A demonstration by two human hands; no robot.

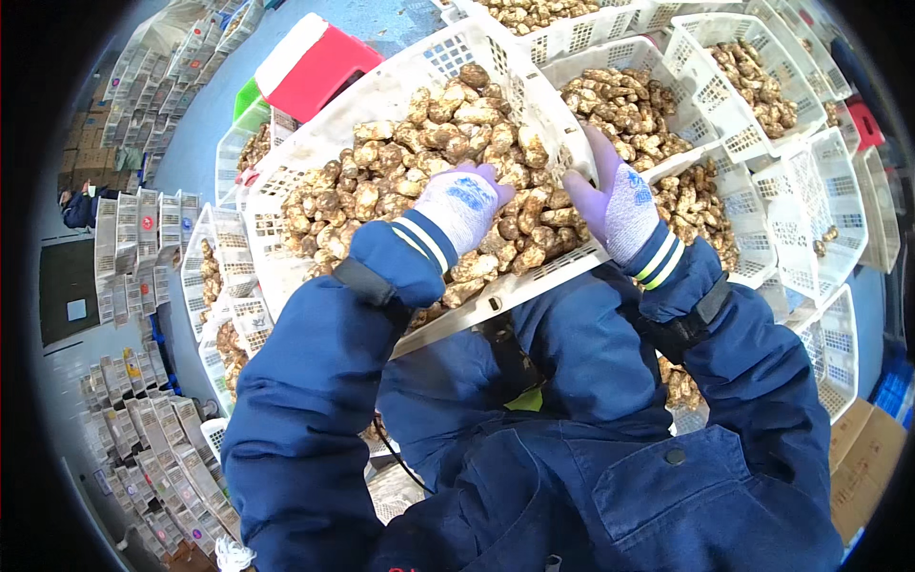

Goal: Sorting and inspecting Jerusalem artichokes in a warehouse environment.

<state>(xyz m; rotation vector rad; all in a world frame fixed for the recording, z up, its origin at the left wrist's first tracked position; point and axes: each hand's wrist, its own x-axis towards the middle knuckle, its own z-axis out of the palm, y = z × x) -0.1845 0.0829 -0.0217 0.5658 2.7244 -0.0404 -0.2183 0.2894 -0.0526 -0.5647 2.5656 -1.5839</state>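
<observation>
A white plastic crate (422, 347) with slotted walls lies tilted before me across my knees. Heaped inside are brown-and-cream mushrooms (372, 200) that look like matsutake. My left hand (468, 200), in a pale purple knit glove, rests on the heap with its fingertips bent down among the mushrooms. Whether it grasps one is hidden. At the crate's right corner, my right hand (618, 200) in a matching glove straddles the rim, thumb on the inner side and fingers outside.
Behind the right wall stand more mushroom crates (622, 53), (750, 93). A red-and-white plastic stool (314, 68) is beyond the left edge. Stacked crates (143, 222) line the far left floor, with a cardboard box (865, 457) at lower right. Part of another person (82, 207) shows far left.
</observation>
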